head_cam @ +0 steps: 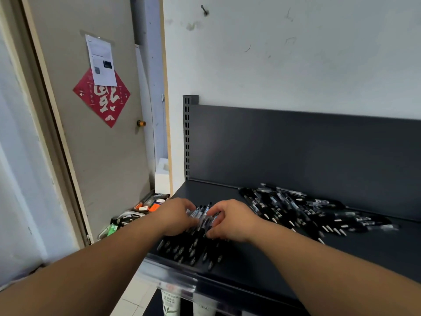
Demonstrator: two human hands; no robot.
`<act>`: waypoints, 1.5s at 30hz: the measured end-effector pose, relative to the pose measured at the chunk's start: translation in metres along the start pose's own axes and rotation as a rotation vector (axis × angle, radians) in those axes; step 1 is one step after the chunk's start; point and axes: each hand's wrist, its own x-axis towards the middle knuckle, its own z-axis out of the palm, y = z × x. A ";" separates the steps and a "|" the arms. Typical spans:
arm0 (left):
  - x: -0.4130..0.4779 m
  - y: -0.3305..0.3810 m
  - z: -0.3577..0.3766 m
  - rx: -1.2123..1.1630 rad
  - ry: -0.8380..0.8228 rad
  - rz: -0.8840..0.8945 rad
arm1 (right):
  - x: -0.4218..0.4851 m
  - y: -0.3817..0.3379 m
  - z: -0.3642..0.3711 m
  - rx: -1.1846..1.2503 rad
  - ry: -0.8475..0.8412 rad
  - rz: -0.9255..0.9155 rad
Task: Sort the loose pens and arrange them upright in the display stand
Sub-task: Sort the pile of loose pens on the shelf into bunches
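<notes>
A bundle of black pens [196,242] lies on the dark grey shelf [364,252] near its front left corner, their tips pointing away from me. My left hand [177,217] grips the bundle from the left with curled fingers. My right hand [230,220] grips it from the right, so the pens are pressed together between both hands. A larger loose heap of black pens [305,208] is spread over the shelf to the right of my hands. No display stand is in view.
The shelf has a dark back panel [296,144] and a slotted upright [187,137] at its left. Tubes [170,304] stand on the lower shelf. White baskets of small goods [127,220] sit on the floor by a beige door [91,133].
</notes>
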 end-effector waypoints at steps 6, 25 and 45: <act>0.005 0.025 -0.001 -0.049 0.132 0.088 | -0.018 0.013 -0.037 -0.162 0.122 -0.034; -0.001 0.164 0.089 -0.001 0.097 0.405 | -0.117 0.133 -0.094 -0.451 0.249 0.208; 0.026 0.199 0.075 -1.090 0.088 -0.037 | -0.066 0.134 -0.102 0.083 0.482 0.134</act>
